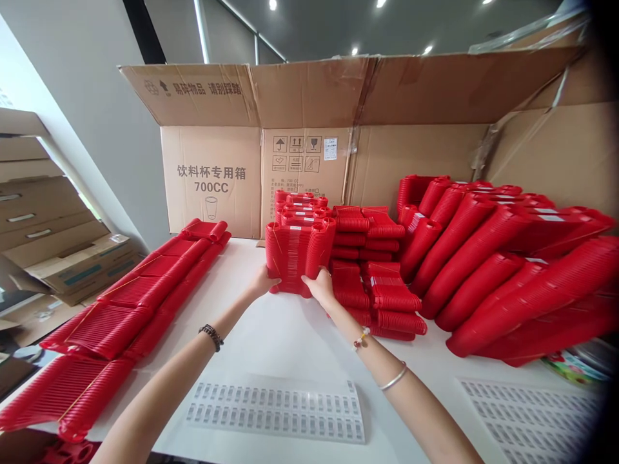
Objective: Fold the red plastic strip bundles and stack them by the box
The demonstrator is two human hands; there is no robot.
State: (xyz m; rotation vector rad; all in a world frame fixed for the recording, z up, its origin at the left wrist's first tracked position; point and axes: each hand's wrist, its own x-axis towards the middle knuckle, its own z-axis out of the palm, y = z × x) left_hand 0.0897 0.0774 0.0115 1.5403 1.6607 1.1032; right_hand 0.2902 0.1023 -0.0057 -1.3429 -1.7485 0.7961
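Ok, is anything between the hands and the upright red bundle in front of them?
Nothing visible: the left hand and right hand are directly on the red bundle, at its lower sides. Similar upright bundles stand behind it, and stacked bundles sit close on its right.

From my feed: opened-out cardboard stands across the middle, printed "700CC" with a cup outline, white sticker near frame centre, flaps folded outward on top. I see cartons piled at left, grey wall upper left, ceiling lights along the top edge, clear plastic upper right. White tabletop fills lower centre. Colourful round container, lower right, partly hidden.
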